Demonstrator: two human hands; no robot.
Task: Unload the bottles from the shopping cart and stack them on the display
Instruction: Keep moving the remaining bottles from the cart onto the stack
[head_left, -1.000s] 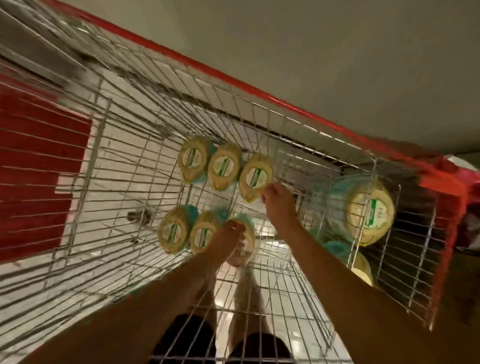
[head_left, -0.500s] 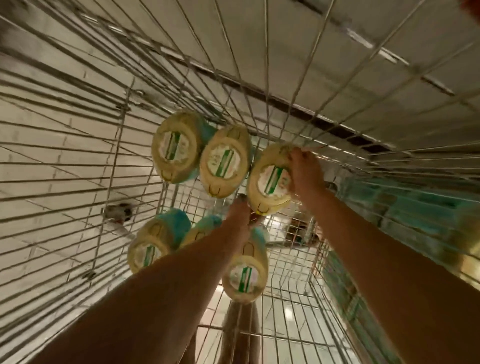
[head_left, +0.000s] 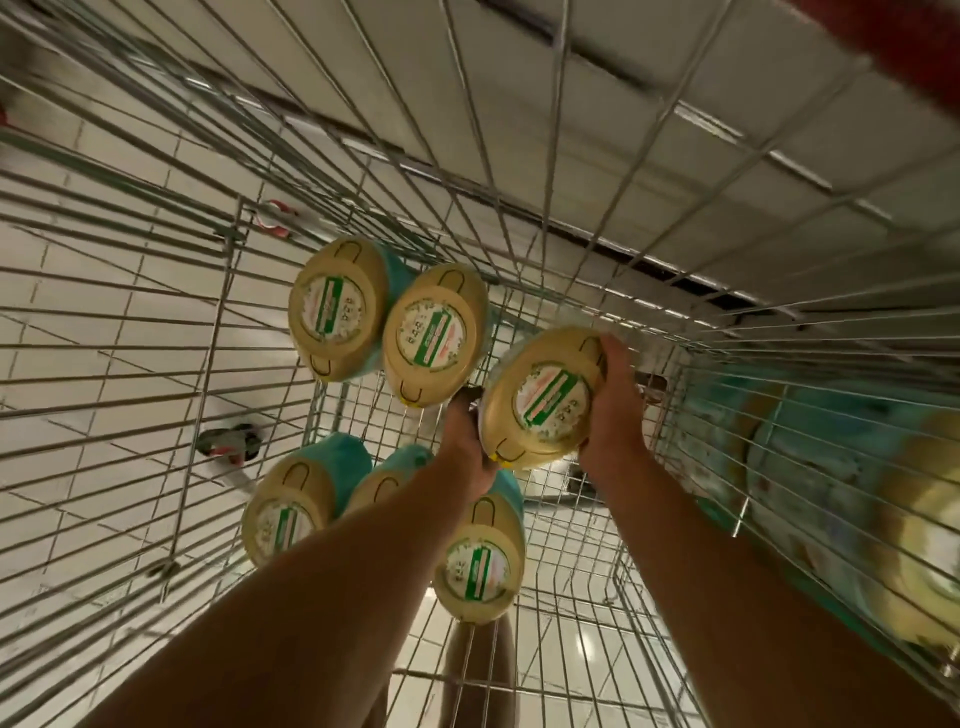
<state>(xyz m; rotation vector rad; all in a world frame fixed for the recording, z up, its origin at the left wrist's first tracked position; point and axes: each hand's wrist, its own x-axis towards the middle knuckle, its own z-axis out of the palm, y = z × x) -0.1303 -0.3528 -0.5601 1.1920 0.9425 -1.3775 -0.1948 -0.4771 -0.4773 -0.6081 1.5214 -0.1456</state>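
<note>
Left grip (head_left: 467, 441) + right grip (head_left: 613, 410) both clasping same bottle (head_left: 545, 400) by its sides, inside wire cart (head_left: 221, 312), cap facing cam.

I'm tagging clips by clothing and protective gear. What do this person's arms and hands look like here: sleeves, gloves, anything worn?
The left forearm and right forearm are bare right to the frame's edge; no sleeve shows. The left hand and right hand wear no gloves. No watch, bracelet or ring is visible, though some fingers are hidden.
</note>
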